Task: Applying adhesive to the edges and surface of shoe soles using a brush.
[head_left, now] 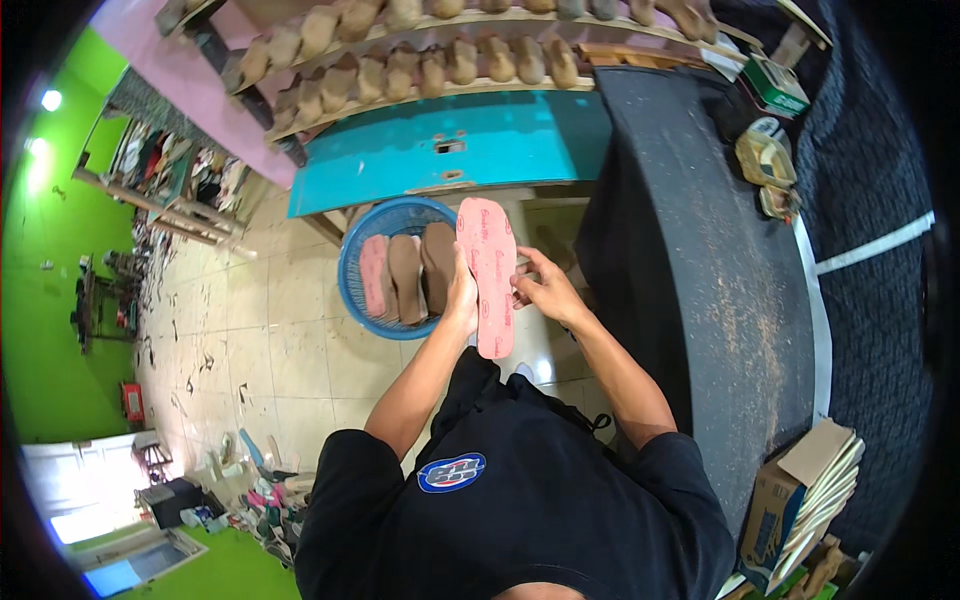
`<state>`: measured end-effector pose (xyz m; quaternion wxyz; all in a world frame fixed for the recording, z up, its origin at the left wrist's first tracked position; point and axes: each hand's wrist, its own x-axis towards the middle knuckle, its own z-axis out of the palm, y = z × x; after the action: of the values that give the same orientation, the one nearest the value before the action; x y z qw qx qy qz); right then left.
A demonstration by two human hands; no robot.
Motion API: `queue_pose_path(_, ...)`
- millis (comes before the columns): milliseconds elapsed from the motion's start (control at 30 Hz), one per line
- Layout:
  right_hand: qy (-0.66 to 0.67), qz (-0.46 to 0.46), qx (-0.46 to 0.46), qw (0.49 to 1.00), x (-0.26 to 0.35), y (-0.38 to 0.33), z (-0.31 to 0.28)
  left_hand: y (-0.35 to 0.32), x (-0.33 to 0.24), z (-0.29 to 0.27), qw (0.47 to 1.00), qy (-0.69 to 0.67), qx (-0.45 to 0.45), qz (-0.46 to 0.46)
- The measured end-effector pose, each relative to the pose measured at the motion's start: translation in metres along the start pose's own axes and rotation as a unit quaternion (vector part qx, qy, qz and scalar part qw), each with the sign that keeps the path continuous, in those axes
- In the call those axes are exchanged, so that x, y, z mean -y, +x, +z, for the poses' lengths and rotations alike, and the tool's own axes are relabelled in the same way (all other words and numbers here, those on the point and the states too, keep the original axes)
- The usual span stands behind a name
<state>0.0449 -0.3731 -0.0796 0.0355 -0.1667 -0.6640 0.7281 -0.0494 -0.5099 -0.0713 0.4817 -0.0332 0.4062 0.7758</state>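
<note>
In front of me I hold up a long pink insole point(490, 270) with red printing on its face, standing nearly upright. My left hand point(461, 297) is closed round its left edge. At the opposite edge, my right hand point(549, 290) has its thumb and fingertips on the insole, with the fingers curled. Below and to the left, a blue plastic basket point(352, 296) on the floor contains another pink insole point(374, 272) and several brown soles point(405, 275); the held insole overlaps the basket's right rim.
A dark-covered table point(720, 260) with scattered shavings runs along my right. On it stand a green box point(776, 86), a small yellowish container point(762, 158) and a carton point(790, 500). Ahead are a turquoise bench point(380, 150) and shelves of shoe lasts point(430, 70). Scraps point(265, 500) litter the left floor.
</note>
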Motion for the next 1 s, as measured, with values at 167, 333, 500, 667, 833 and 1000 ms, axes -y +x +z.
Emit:
queue_pose_path(167,0.049,0.105,0.078,0.99,-0.015,0.025,0.052,-0.006,-0.015,-0.065,0.997,-0.058,-0.043,0.022)
queue_pose_path(333,0.059,0.169,0.099,0.979,-0.053,0.061,0.089,0.006,-0.033,-0.128,0.995,-0.051,-0.088,-0.006)
queue_pose_path(500,0.019,0.221,0.098,0.97,-0.109,0.101,0.138,0.03,-0.029,-0.227,0.982,0.051,-0.176,0.043)
queue_pose_path(667,-0.048,0.271,0.085,0.958,-0.167,0.123,0.173,0.042,-0.038,-0.298,0.95,0.159,-0.248,-0.102)
queue_pose_path(833,-0.131,0.29,0.043,0.947,-0.191,0.138,0.198,0.057,-0.046,-0.347,0.95,0.161,-0.217,-0.154)
queue_pose_path(1000,-0.259,0.203,-0.037,0.943,-0.218,0.146,0.184,0.087,-0.048,-0.345,0.943,0.288,-0.097,-0.138)
